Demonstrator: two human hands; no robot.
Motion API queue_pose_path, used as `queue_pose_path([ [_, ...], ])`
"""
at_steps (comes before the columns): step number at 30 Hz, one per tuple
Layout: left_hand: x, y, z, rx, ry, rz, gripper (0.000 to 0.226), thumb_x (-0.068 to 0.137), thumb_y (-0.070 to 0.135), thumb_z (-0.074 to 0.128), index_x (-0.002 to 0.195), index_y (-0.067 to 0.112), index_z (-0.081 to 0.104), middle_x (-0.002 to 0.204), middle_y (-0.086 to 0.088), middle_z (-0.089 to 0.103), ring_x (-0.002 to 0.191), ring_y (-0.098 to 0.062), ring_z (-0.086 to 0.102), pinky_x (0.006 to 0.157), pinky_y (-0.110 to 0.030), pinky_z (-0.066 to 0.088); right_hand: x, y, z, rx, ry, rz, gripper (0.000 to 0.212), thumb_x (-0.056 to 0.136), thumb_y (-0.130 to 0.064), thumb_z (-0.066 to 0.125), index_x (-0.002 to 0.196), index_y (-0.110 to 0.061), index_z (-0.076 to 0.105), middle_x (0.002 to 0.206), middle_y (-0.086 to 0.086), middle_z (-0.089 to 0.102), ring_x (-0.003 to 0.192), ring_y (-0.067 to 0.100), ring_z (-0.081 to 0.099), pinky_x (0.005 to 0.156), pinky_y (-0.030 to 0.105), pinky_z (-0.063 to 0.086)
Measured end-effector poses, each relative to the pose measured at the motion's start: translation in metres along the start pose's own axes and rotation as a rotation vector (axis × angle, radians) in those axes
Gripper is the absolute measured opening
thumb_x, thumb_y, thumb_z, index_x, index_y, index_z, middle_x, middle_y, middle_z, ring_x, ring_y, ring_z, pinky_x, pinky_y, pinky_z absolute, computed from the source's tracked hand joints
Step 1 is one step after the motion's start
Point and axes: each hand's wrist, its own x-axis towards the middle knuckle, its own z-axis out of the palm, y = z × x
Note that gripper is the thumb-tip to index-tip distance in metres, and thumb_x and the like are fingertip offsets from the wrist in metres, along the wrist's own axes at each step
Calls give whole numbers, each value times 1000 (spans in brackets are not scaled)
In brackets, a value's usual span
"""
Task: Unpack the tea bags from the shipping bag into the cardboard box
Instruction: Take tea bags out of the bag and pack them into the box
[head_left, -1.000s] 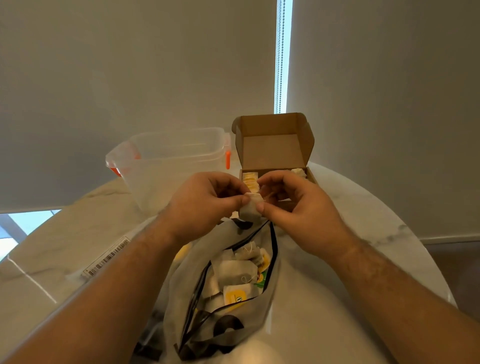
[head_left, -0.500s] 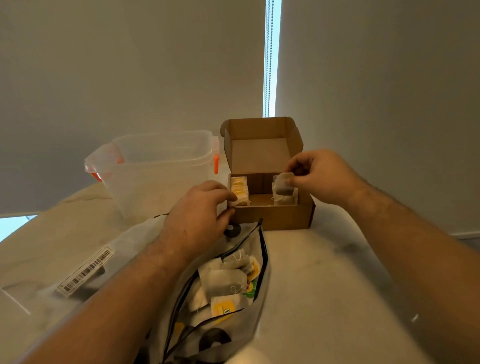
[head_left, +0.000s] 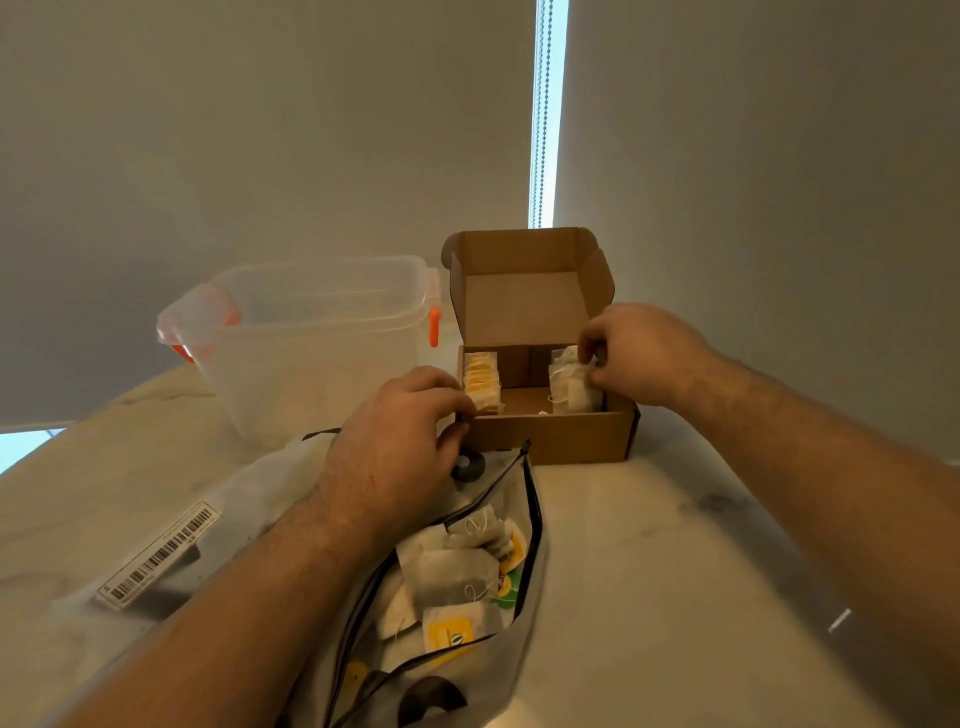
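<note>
Right hand has dropped lower, pinching a tea bag into the right side of the cardboard box — left hand pinches its near corner. Push hard and that upright row could topple — strings tangling.

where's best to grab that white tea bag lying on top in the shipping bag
Probably pinch the white tea bag by its right edge, near its string, coming from above through the shipping bag's open zip mouth: it lies flat atop the pile, edges exposed.

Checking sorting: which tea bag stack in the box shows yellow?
The left stack, near the left hand; the right stack, at the right hand, looks white.
</note>
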Motion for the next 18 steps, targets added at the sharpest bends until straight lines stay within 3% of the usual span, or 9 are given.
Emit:
queue_pose_path([
  [5,-1,2,0,-1,11,-3,22,98,27,64,117,32,72,125,17,57,110,-5,53,94,-29,55,-2,-3,-8,-60,-19,-144,19,87,-27,75,104,-31,68,95,-10,60,87,10,56,72,28,52],
  [10,-2,4,1,-1,18,-1,22,97,25,66,118,30,71,127,14,57,109,-3,51,92,-20,49,4,-16,-12,-296,-239,-441,33,94,-40,69,126,-42,65,115,-14,52,111,12,47,88,35,50],
  [13,-1,4,0,1,5,0,24,97,23,66,120,28,72,129,12,58,110,-2,50,92,-17,45,12,-24,-9,-351,-331,-463,30,94,-36,70,124,-42,69,112,-15,47,115,14,49,92,35,50],
  [18,-1,4,-1,-4,-5,-2,24,98,22,66,120,28,72,129,13,58,109,-2,50,91,-16,43,18,-30,-5,-424,-348,-457,32,95,-36,69,128,-37,68,121,-8,58,115,16,53,93,35,51],
])
